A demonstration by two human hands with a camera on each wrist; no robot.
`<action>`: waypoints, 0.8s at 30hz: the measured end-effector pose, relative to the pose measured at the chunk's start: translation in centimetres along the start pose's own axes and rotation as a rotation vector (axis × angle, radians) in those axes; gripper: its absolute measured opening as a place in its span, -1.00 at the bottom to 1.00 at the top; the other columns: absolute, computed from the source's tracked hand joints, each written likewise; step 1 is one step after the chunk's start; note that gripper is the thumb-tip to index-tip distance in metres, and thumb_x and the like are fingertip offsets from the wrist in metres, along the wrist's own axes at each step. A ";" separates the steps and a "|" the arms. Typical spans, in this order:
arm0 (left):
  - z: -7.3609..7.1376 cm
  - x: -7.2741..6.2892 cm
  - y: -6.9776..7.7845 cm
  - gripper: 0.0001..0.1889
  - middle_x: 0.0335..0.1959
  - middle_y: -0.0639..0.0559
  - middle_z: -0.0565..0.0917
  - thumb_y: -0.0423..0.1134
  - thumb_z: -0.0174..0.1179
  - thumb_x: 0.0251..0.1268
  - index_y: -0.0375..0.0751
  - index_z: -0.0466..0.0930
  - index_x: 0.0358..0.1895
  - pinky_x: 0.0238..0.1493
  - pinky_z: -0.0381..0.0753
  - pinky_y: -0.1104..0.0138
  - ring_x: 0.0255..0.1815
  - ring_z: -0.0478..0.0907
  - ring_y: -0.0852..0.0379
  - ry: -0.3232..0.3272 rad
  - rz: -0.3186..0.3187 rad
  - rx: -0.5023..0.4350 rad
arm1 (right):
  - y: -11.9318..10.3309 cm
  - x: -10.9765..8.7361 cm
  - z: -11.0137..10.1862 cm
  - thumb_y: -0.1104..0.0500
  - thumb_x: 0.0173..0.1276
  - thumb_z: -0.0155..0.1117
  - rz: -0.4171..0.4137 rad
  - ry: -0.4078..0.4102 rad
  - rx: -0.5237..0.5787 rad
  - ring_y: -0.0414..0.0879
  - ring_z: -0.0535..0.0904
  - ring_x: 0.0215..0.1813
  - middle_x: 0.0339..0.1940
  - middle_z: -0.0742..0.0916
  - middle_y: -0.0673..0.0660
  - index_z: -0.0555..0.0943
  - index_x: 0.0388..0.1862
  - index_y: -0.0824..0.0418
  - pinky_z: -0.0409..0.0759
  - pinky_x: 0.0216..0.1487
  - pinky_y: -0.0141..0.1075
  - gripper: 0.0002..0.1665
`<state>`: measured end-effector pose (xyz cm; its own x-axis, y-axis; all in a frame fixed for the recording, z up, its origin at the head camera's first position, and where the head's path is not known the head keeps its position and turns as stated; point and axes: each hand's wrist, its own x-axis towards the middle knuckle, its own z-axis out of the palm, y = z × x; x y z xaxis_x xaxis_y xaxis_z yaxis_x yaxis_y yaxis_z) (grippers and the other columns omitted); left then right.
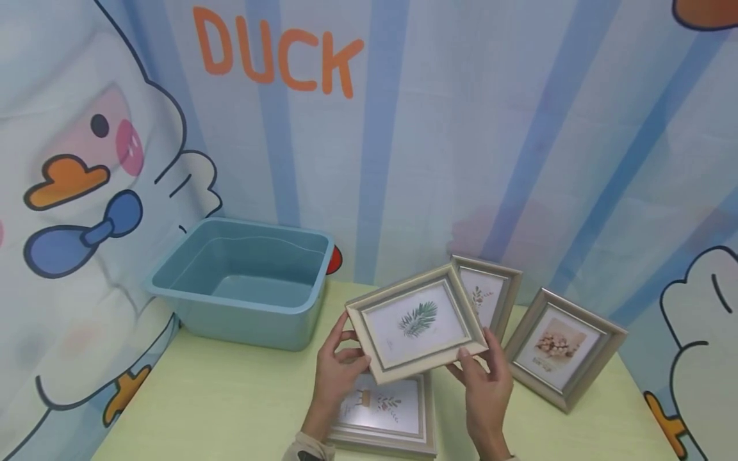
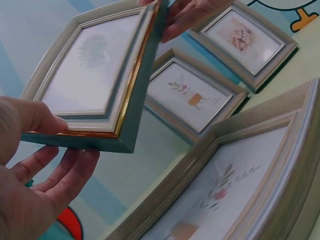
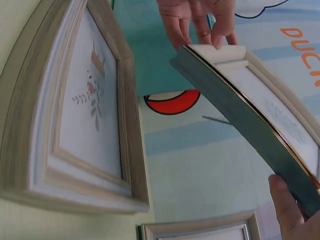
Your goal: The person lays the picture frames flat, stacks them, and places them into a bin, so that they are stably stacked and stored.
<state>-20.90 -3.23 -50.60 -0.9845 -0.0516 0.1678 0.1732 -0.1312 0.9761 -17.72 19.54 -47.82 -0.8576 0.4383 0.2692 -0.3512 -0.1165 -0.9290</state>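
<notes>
Both hands hold up a cream picture frame [image 1: 377,320] with a green leaf print, tilted with its right side higher. My left hand [image 1: 339,368] grips its lower left edge, thumb on the front and fingers behind, as the left wrist view shows. My right hand [image 1: 487,378] pinches the lower right corner. Below it, a wood-toned picture frame [image 1: 426,416] with a plant print lies flat on the table, partly covered by the held frame and the left hand. In the right wrist view the held frame's dark side edge [image 3: 240,115] faces the camera.
A blue-green plastic tub [image 1: 242,320] stands at the back left. Two more picture frames lean upright at the back right: one with a potted-plant print [image 1: 510,288], partly hidden, and one with a blossom print [image 1: 599,339]. A duck-patterned cloth [image 1: 438,128] hangs behind the pale green table [image 1: 230,403].
</notes>
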 end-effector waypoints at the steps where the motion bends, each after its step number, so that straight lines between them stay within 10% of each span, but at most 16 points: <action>1: -0.3 0.0 0.1 -0.06 0.04 -0.35 0.52 -0.65 0.24 -0.01 -0.20 0.16 0.55 -0.28 0.77 0.34 -0.20 0.71 0.09 -0.013 0.001 0.009 | 0.0 0.0 -0.1 0.52 0.36 0.17 -0.019 0.014 -0.033 -0.23 0.74 -0.18 -0.11 0.62 0.10 0.41 0.32 0.49 0.74 -0.15 -0.29 -0.47; 7: -1.7 0.1 0.6 -0.08 0.06 -0.32 0.52 -0.65 0.24 0.01 -0.07 0.24 0.53 -0.25 0.72 0.40 -0.20 0.71 0.06 -0.080 -0.005 0.112 | 0.1 -0.2 -1.2 0.51 0.21 0.36 -0.096 0.073 -0.305 -0.37 0.64 -0.26 -0.32 0.71 -0.19 0.63 0.01 0.50 0.67 -0.26 -0.57 -0.65; 11: -2.2 0.1 1.2 -0.10 0.01 -0.28 0.54 -0.66 0.23 -0.01 -0.11 0.28 0.51 -0.27 0.66 0.45 -0.21 0.71 0.00 -0.080 0.023 0.184 | 0.0 -0.5 -1.8 0.46 0.16 0.44 -0.063 0.026 -0.452 -0.41 0.60 -0.34 -0.33 0.75 0.01 0.65 0.02 0.41 0.63 -0.27 -0.61 -0.60; 19: -2.4 0.0 2.7 -0.10 -0.12 -0.20 0.57 -0.71 0.21 -0.03 -0.08 0.33 0.48 -0.44 0.63 0.50 -0.30 0.66 -0.01 -0.102 0.103 0.339 | -2.6 0.6 -2.9 0.15 0.40 0.33 0.122 -0.360 -0.772 0.21 0.74 0.01 0.05 0.73 0.41 0.33 0.48 0.12 0.75 -0.05 -0.05 -0.30; 24: -2.3 -0.4 2.9 -0.10 -0.15 -0.14 0.57 -0.74 0.17 -0.08 -0.09 0.37 0.46 -0.44 0.65 0.51 -0.32 0.67 0.00 -0.103 0.177 0.399 | -3.9 2.2 -2.9 0.01 0.57 0.08 0.261 -0.558 -0.711 0.33 0.66 0.13 0.19 0.61 0.54 0.08 0.57 0.15 0.75 -0.06 0.05 -0.27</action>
<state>-19.95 -5.90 -48.18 -0.9417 0.0628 0.3305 0.3350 0.2641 0.9044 -17.14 23.56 -44.34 -0.9976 -0.0371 -0.0582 0.0317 0.5019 -0.8644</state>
